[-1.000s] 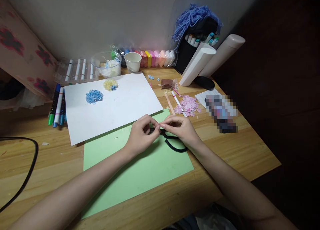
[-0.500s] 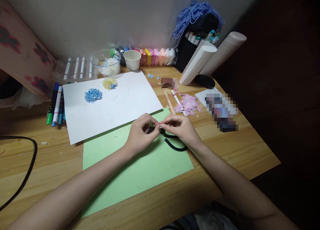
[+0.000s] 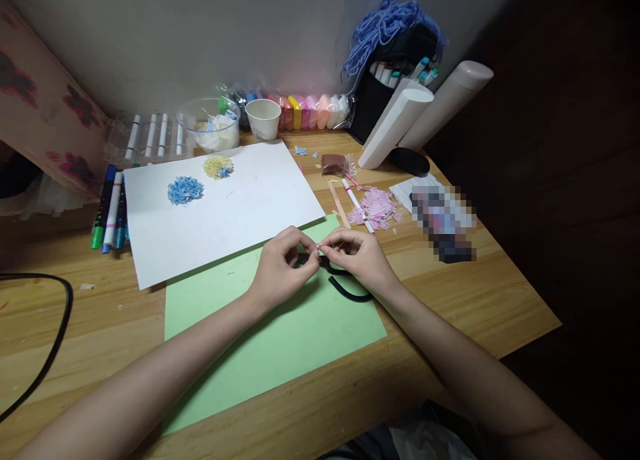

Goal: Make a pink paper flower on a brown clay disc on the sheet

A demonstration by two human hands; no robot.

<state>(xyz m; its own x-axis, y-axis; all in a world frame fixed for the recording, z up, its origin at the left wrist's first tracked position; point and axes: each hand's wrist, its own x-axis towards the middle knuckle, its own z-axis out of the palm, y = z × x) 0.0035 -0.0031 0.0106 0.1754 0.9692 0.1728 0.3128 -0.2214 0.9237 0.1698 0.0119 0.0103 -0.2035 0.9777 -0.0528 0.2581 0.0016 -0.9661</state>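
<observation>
Little has moved since the earlier frames: both hands remain together over the far part of the green sheet (image 3: 280, 340), and only the right fingertips have drawn slightly closer to the left ones. On the left hand (image 3: 283, 270) the fingers are curled, with thumb and forefinger pinched tight on a small pink scrap (image 3: 319, 247). The right hand (image 3: 363, 260) pinches the same scrap from the opposite side with thumb and forefinger, the other fingers bent loosely. The scrap sits between the two hands, just above the green sheet; it is too small for its shape to be told. Black scissors (image 3: 347, 292) lie on the green sheet directly beneath the right hand and are partly hidden by it. The green sheet lies flat on the wooden bench (image 3: 450, 300), and a white sheet (image 3: 220, 207) overlaps its far edge. The white sheet carries a heap of blue shreds (image 3: 185, 190) and, beyond it, a smaller heap of yellow shreds (image 3: 219, 167). Pink shreds (image 3: 377, 209) lie on the bench near the right hand, on its far side. Markers (image 3: 110, 210) lie just beside the left edge of the white sheet. A paper cup (image 3: 263, 119) and a clear bowl (image 3: 207, 125) stand side by side at the wall.
</observation>
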